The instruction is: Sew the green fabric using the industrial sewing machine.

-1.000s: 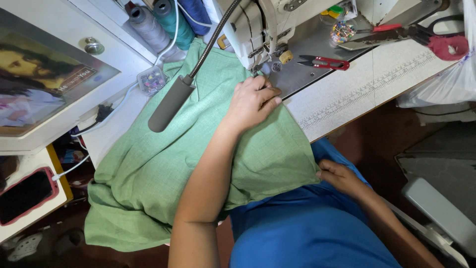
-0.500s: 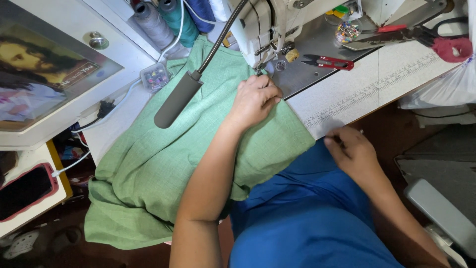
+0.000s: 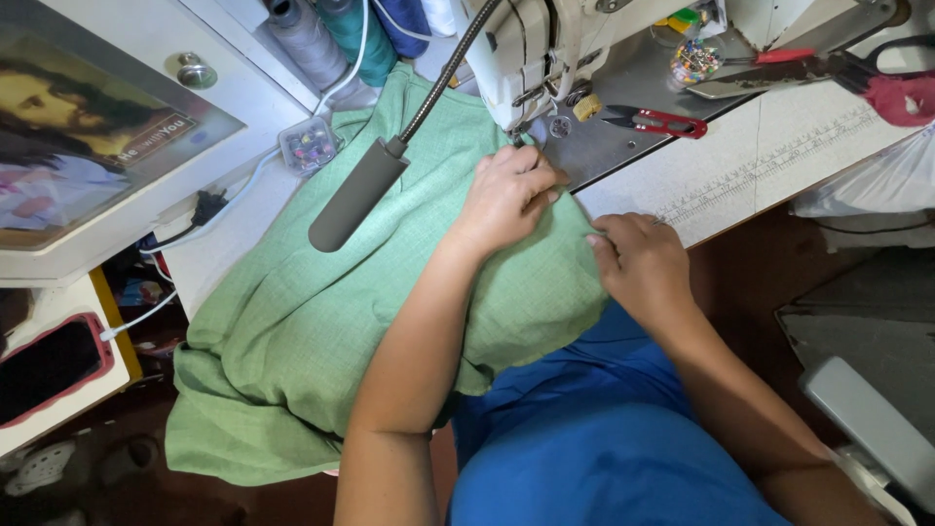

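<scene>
A light green fabric [image 3: 302, 321] lies draped over the sewing table and hangs down to my lap. My left hand [image 3: 506, 190] rests flat on the fabric, fingers curled at its edge just below the needle area of the white sewing machine [image 3: 531, 49]. My right hand [image 3: 643, 263] pinches the fabric's right edge where it meets the table edge. A grey gooseneck lamp [image 3: 355, 195] hangs over the fabric to the left of my left hand.
Red thread snips [image 3: 657, 122] lie on the metal machine bed. Red-handled scissors [image 3: 877, 88] and a dish of pins [image 3: 693, 60] sit at the far right. Thread cones [image 3: 331, 34] stand behind. A small clear box of pins [image 3: 308, 146], a framed picture [image 3: 78, 146] and a phone [image 3: 49, 365] are to the left.
My right hand has risen from my lap to the fabric's right edge at the table. My left hand stays on the fabric near the needle.
</scene>
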